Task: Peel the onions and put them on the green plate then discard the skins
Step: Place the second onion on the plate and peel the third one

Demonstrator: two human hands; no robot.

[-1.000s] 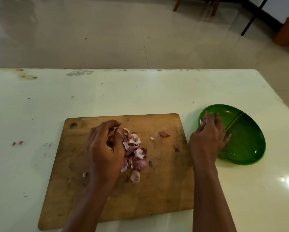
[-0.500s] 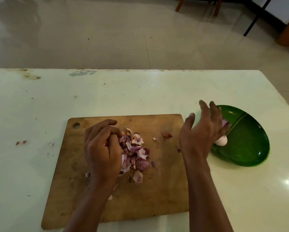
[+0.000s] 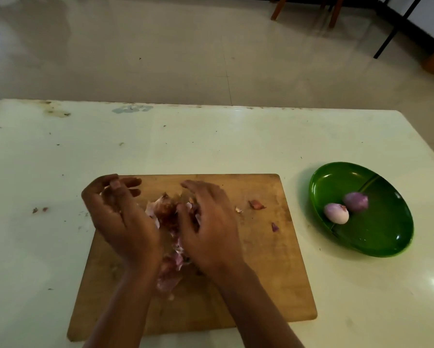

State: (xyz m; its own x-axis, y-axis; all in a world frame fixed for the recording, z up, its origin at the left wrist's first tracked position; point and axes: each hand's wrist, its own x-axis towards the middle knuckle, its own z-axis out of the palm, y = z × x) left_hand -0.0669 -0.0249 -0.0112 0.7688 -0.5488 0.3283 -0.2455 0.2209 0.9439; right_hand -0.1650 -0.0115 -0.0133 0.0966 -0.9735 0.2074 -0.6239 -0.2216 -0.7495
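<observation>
Two peeled onions lie side by side in the green plate (image 3: 383, 232) at the right: a pale one (image 3: 336, 213) and a purple one (image 3: 356, 202). A heap of purple and white onion skins (image 3: 165, 212) sits on the wooden cutting board (image 3: 261, 272). My left hand (image 3: 120, 219) stands at the heap's left side, palm turned toward it, fingers loosely bent. My right hand (image 3: 209, 222) presses against the heap's right side, with its fingers arched over the skins. Part of the heap is hidden between my hands.
Stray skin bits (image 3: 256, 204) lie on the board right of my hands, and another scrap (image 3: 275, 226) lies below them. Small skin crumbs (image 3: 38, 210) sit on the white table (image 3: 210, 141) to the left. Chair legs (image 3: 334, 11) stand on the tiled floor beyond.
My right hand left the plate, where a second onion now lies, and came back left to the skin heap. My left hand opened and turned its palm toward the heap.
</observation>
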